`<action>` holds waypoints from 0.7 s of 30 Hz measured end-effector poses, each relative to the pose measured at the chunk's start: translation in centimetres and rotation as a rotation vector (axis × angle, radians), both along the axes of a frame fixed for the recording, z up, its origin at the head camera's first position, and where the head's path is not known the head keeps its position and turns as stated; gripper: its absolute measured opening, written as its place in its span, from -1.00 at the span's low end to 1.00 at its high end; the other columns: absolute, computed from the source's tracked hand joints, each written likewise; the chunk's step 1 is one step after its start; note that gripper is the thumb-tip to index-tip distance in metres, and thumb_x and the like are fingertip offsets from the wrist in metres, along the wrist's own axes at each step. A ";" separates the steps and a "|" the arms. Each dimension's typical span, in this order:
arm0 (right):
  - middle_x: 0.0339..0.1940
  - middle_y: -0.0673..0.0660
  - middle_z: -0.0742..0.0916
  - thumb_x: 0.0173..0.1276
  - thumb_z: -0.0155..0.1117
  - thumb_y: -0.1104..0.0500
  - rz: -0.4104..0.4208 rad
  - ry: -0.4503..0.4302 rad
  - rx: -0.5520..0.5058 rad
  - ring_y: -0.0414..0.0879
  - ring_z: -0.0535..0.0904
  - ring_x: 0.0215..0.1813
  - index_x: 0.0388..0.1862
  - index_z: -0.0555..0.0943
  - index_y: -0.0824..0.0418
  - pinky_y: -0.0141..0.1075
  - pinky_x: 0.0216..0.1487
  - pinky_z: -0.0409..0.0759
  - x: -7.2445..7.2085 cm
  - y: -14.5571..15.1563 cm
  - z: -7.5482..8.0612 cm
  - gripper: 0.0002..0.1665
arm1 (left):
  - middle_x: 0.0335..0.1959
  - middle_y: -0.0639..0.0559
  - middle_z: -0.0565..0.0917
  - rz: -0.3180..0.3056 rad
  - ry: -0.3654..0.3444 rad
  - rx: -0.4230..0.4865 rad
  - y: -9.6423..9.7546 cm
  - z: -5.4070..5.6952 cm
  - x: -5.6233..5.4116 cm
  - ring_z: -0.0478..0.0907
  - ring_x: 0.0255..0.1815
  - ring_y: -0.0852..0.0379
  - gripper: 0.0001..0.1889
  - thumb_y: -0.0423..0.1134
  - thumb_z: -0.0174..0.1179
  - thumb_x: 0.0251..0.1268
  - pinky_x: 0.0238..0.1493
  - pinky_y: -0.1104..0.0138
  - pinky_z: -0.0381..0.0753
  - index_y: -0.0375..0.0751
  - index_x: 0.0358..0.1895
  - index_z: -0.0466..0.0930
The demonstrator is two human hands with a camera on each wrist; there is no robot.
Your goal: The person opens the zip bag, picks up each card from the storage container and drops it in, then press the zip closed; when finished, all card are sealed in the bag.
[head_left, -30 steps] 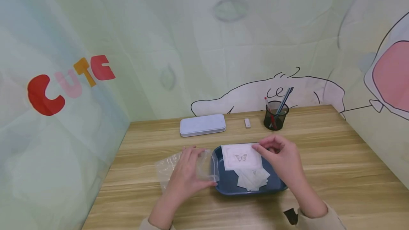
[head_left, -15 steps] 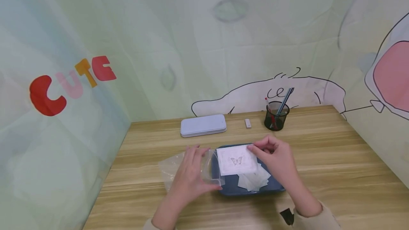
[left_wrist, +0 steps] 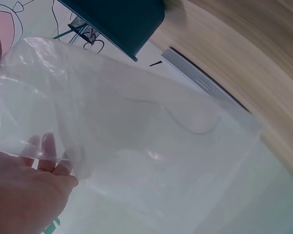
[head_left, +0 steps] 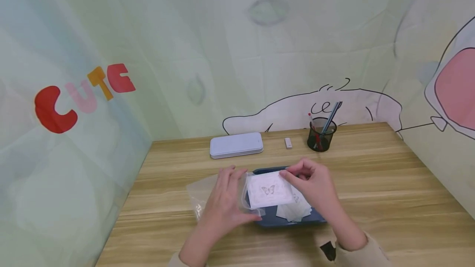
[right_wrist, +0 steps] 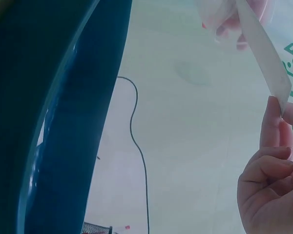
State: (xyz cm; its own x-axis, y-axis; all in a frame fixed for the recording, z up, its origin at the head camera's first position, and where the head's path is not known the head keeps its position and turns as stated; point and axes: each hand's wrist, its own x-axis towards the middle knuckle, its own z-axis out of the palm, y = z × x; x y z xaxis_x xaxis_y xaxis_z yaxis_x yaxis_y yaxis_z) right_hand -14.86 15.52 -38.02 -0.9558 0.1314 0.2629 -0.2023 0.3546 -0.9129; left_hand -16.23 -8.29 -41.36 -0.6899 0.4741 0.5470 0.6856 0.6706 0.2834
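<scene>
My left hand (head_left: 222,205) holds the mouth of a clear plastic bag (head_left: 200,193) apart, thumb below and fingers above. In the left wrist view the bag (left_wrist: 146,141) hangs wide, with fingers showing through its film. Between thumb and fingertips, my right hand (head_left: 315,184) pinches the upper right corner of a white card (head_left: 269,197) printed with a butterfly. The card's left end is in the bag's mouth, over the dark blue tray (head_left: 269,221). Several small whitish paper pieces (head_left: 293,210) lie fanned in the tray. The right wrist view shows the card (right_wrist: 266,58) edge-on.
Towards the back of the wooden table (head_left: 167,160) lie a pale lilac case (head_left: 236,145) and a small white eraser-like block (head_left: 288,143). A black mesh pen holder (head_left: 320,139) with pens stands at the right. A black scrap (head_left: 328,250) lies near my right sleeve.
My right hand has moved left with the card, from over the tray into the bag's mouth. My left hand and the bag have shifted slightly right.
</scene>
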 end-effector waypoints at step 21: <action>-0.48 -0.17 0.72 0.10 0.51 0.06 0.112 0.055 -0.006 -0.13 0.46 -0.51 -0.41 0.67 -0.03 -0.40 -0.50 0.34 0.0 -3.7 -2.1 -0.86 | 0.06 -0.16 0.36 -0.063 0.079 0.023 1.0 -0.3 0.2 0.30 0.23 -0.17 0.20 0.19 0.63 -0.61 0.37 0.08 0.14 -0.32 0.28 0.30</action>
